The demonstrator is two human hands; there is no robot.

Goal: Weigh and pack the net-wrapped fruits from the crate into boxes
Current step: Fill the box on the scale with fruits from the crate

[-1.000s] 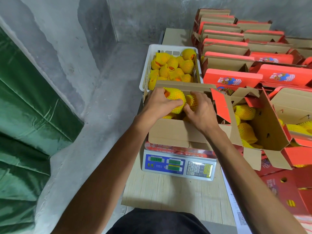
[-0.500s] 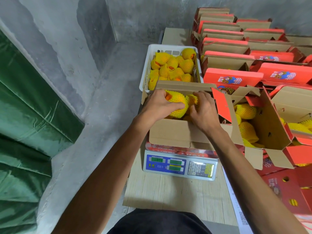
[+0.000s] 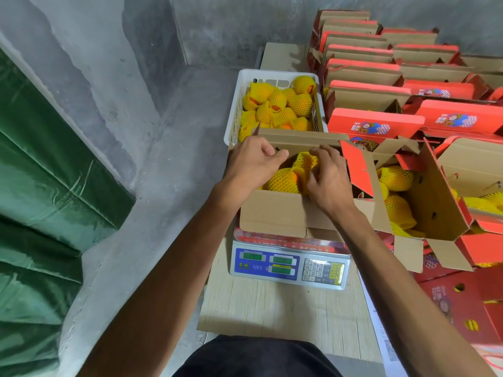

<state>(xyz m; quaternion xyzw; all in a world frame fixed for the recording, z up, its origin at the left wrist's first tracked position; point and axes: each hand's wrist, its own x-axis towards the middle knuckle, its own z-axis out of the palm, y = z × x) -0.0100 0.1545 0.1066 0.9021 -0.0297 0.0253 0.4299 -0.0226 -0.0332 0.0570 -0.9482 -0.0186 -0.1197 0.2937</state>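
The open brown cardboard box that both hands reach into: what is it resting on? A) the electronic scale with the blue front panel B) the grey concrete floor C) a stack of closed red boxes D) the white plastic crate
A: the open brown cardboard box sits directly on the platform of the electronic scale with the blue front panel, whose display and keypad show just below the box's near wall.
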